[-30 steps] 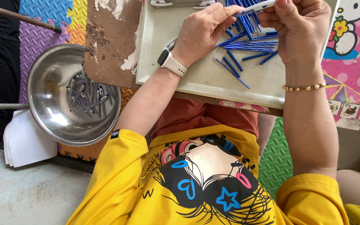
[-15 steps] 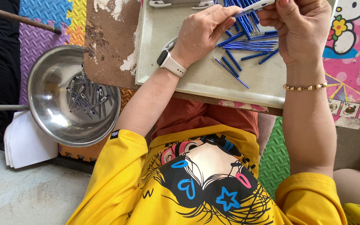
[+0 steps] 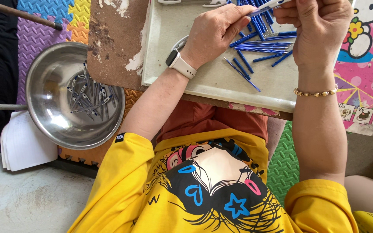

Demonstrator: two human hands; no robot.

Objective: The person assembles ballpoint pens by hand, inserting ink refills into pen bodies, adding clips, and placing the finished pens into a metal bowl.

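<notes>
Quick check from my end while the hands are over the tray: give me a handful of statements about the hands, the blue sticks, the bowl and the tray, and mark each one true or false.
1. The left hand wears a white smartwatch at its wrist. True.
2. The round steel bowl is empty. False: it holds a heap of thin grey metal pieces.
3. The thin blue plastic sticks lie on the pale rectangular tray. True.
4. The right hand wears a gold bead bracelet at its wrist. True.
5. The bowl sits on the tray. False: it sits apart, on the floor mats.
</notes>
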